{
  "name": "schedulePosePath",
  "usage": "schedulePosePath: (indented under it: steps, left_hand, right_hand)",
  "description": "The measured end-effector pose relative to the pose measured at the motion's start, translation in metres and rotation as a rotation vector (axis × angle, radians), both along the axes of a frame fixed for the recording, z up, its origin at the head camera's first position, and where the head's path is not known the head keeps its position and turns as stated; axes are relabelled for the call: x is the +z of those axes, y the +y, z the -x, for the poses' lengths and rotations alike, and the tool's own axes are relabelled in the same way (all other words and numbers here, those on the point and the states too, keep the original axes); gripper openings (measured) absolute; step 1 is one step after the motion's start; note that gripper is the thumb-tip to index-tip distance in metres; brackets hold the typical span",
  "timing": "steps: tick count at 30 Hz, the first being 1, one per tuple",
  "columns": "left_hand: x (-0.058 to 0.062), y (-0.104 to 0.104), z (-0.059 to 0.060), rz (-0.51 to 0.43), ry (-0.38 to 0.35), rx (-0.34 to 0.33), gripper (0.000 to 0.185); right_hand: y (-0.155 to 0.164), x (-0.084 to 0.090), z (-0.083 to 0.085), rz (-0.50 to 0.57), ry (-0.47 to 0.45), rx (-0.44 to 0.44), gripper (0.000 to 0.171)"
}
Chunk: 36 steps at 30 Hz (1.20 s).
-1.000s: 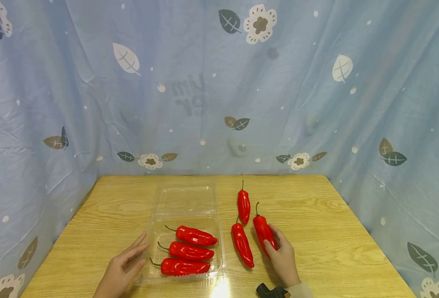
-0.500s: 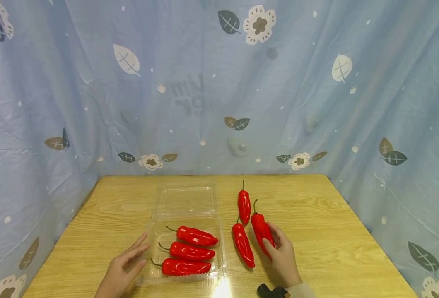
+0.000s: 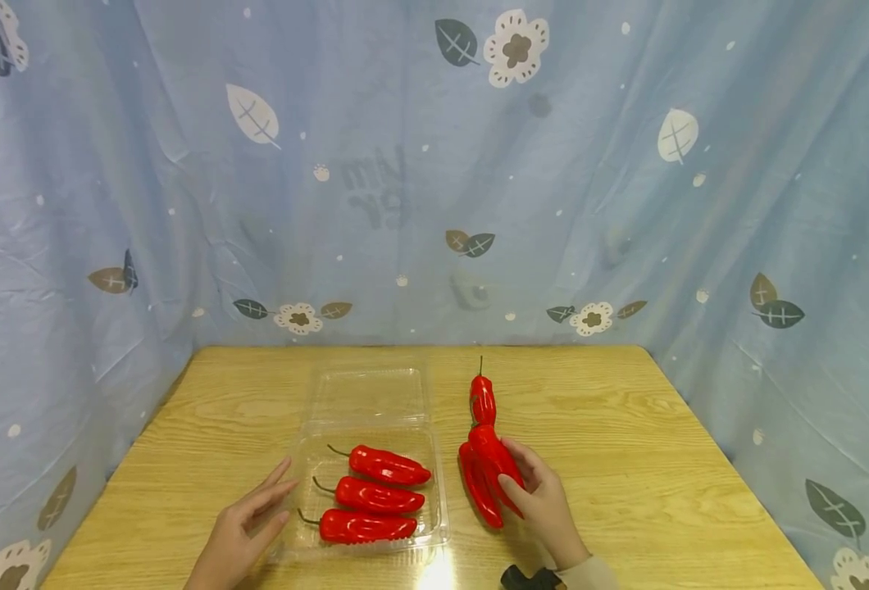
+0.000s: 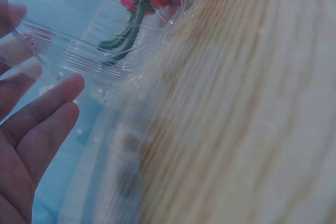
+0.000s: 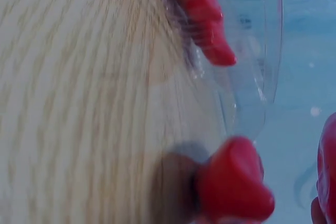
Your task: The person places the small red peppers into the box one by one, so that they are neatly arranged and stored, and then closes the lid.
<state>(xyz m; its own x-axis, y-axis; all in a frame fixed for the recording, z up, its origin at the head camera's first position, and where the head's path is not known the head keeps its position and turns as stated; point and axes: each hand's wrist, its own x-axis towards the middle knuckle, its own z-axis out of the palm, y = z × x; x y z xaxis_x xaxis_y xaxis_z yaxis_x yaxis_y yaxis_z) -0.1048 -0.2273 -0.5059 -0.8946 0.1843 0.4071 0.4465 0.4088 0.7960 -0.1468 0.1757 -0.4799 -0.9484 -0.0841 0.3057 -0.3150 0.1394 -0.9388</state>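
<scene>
My right hand point(image 3: 545, 504) grips a long red pepper point(image 3: 495, 467), its stem pointing away from me. The held pepper partly covers a second red pepper point(image 3: 476, 483) lying on the table and overlaps the lower end of a third red pepper point(image 3: 482, 397) farther back. Three more peppers, among them a middle one point(image 3: 379, 496), lie side by side in a clear plastic clamshell box point(image 3: 439, 512), stems to the left. Beside the box's left edge is my left hand point(image 3: 238, 533), fingers extended. In the left wrist view its fingertips point(image 4: 73, 85) are right at the clear wall.
The box's lid point(image 3: 368, 397) lies folded back on the wooden table point(image 3: 589, 385). A patterned blue curtain point(image 3: 405, 164) hangs behind the table and along both sides. A black device point(image 3: 529, 578) sits at my right wrist.
My right hand has moved left with the gripped pepper, which now overlaps the loose peppers instead of being beside them. The left hand and the box have stayed in place.
</scene>
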Motion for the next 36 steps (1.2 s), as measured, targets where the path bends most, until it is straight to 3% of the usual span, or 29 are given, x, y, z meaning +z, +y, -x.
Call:
schedulePosePath:
  steps: [14,21,36]
  left_hand:
    - [0.000,0.000,0.000,-0.005,-0.005,0.012,0.032]
    - [0.000,0.001,0.000,-0.017,-0.001,0.011,0.033]
    - [0.001,0.001,-0.001,-0.013,-0.029,0.033,0.033]
  right_hand:
    - [-0.028,0.015,-0.002,-0.042,-0.073,0.197,0.046]
    - [-0.043,0.020,0.001,-0.032,-0.015,0.361,0.043]
    - [-0.064,0.022,0.005,-0.035,-0.028,0.457,0.044]
